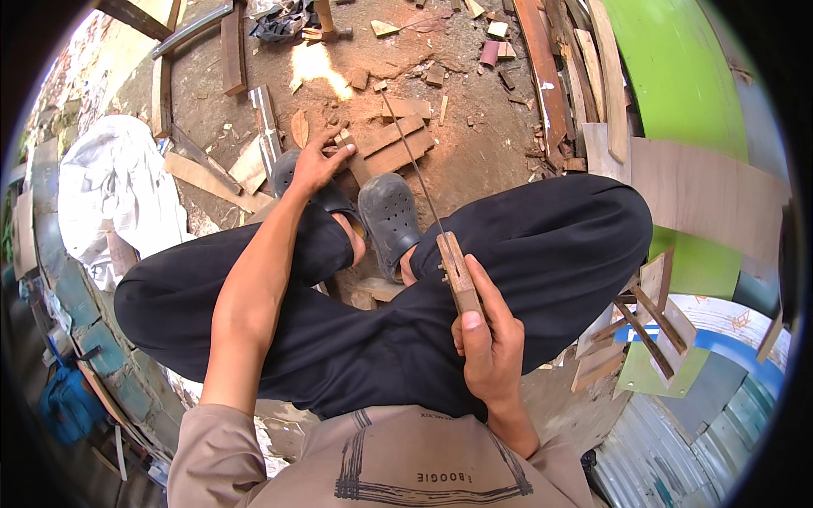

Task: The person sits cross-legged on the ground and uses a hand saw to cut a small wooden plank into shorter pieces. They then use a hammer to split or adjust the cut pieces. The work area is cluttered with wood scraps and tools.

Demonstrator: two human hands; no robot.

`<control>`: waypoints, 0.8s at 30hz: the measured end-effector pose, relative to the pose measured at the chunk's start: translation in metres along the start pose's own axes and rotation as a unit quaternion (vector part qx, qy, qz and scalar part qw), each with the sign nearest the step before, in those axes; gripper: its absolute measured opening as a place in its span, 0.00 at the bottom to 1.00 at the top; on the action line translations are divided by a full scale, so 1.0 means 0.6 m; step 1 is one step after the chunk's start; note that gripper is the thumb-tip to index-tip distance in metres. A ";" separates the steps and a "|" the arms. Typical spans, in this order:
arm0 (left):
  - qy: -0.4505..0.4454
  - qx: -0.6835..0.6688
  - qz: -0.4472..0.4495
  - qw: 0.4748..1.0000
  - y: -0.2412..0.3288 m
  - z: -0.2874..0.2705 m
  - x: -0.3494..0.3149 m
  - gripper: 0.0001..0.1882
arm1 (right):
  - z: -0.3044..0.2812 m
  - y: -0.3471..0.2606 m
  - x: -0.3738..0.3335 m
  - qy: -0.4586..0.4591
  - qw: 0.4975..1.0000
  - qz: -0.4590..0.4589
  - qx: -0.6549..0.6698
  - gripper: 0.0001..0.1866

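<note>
My right hand [491, 351] is wrapped round the wooden handle of a handsaw [460, 275] above my right thigh. Its blade, seen nearly edge-on as a thin dark line, slants up and away past my right shoe to the wood pieces. Out in front, my left hand [318, 162] grips a short wooden strip [350, 152] between thumb and fingers, just beyond my left shoe. Right beside that strip lie brown wood boards [396, 146], close to the blade. Whether the blade touches any wood is hard to tell.
My dark clogs [391, 216] stand on the dirt ground. Offcuts and sawdust lie ahead, with a hammer [326, 30] at the top. Long planks [542, 76] and a green panel [677, 68] are on the right; a white sack [118, 190] sits at left.
</note>
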State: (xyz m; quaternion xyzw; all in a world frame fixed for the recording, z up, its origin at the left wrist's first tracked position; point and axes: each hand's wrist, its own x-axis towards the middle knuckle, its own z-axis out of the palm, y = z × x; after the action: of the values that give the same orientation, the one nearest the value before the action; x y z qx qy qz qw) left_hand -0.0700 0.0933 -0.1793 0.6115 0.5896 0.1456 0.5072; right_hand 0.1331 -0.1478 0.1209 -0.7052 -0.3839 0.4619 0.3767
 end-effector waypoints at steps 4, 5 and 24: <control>0.001 0.041 0.023 0.999 -0.005 0.002 0.001 0.34 | 0.004 0.004 0.000 0.001 1.000 0.001 0.009 0.31; -0.005 0.045 0.024 0.999 -0.007 0.002 0.004 0.34 | 0.003 0.006 0.000 0.000 1.000 0.004 0.016 0.32; 0.091 -0.138 0.010 0.986 -0.030 0.030 -0.002 0.18 | -0.020 0.008 -0.031 -0.053 0.998 0.015 -0.029 0.28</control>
State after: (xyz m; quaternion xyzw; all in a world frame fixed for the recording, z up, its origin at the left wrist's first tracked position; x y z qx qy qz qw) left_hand -0.0669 0.0804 -0.2010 0.5260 0.6012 0.2857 0.5293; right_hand 0.1403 -0.1684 0.1269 -0.6961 -0.4059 0.4925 0.3288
